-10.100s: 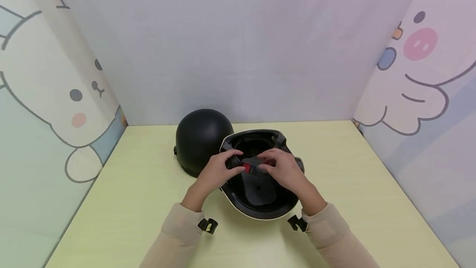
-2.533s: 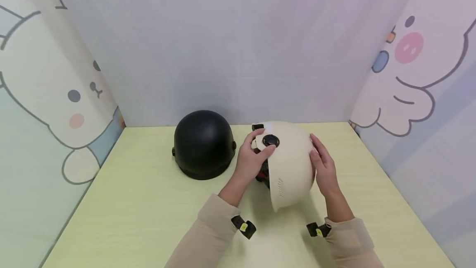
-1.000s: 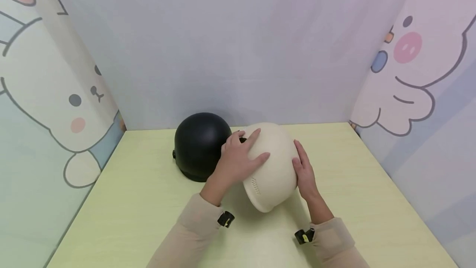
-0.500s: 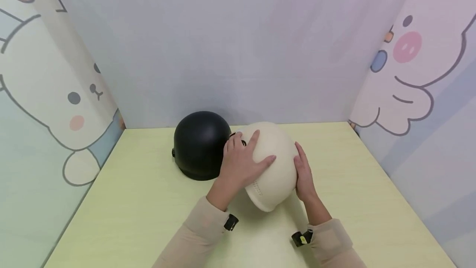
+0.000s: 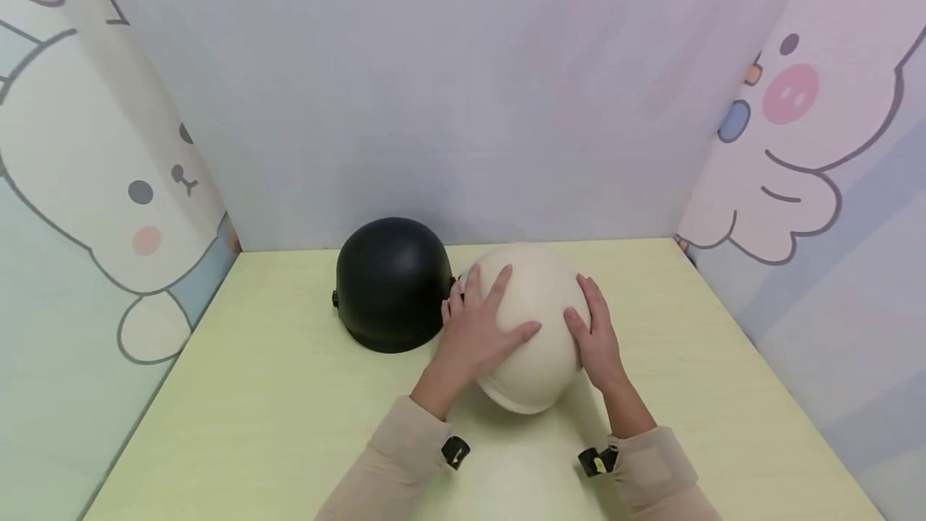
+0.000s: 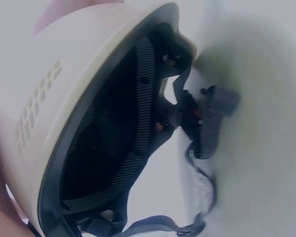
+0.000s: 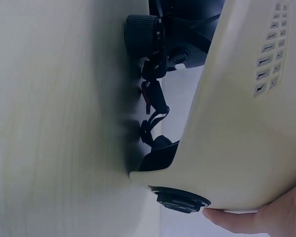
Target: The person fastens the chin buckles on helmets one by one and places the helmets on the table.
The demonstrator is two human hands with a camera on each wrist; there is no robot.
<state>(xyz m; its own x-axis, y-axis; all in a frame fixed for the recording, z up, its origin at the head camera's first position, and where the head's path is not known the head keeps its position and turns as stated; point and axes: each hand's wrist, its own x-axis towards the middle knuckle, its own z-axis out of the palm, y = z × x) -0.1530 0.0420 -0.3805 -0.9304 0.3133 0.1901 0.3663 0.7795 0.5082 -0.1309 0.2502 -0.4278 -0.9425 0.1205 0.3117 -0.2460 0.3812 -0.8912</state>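
Observation:
A cream helmet (image 5: 544, 296) sits dome up at the middle of the table, its front rim tilted toward me. My left hand (image 5: 473, 328) lies on its left side with fingers spread over the shell. Against the right side rests my right hand (image 5: 599, 344), fingers long and thumb toward the front. The left wrist view shows the dark padded inside (image 6: 108, 138) and a black chin strap (image 6: 209, 128) hanging at the table. In the right wrist view a round black side knob (image 7: 180, 199) shows close to my thumb, and the strap's buckle (image 7: 155, 96) hangs below the rim.
A black helmet (image 5: 394, 284) stands dome up just left of the cream one, close to my left fingers. The pale yellow table (image 5: 275, 408) ends at a grey back curtain (image 5: 463, 103). Cartoon-printed panels (image 5: 796, 207) flank both sides.
The cream helmet, upturned with both hands at its red buckle earlier, then on its side, is now dome up. Lately it has turned slightly and its front faces me more. The black helmet stays put.

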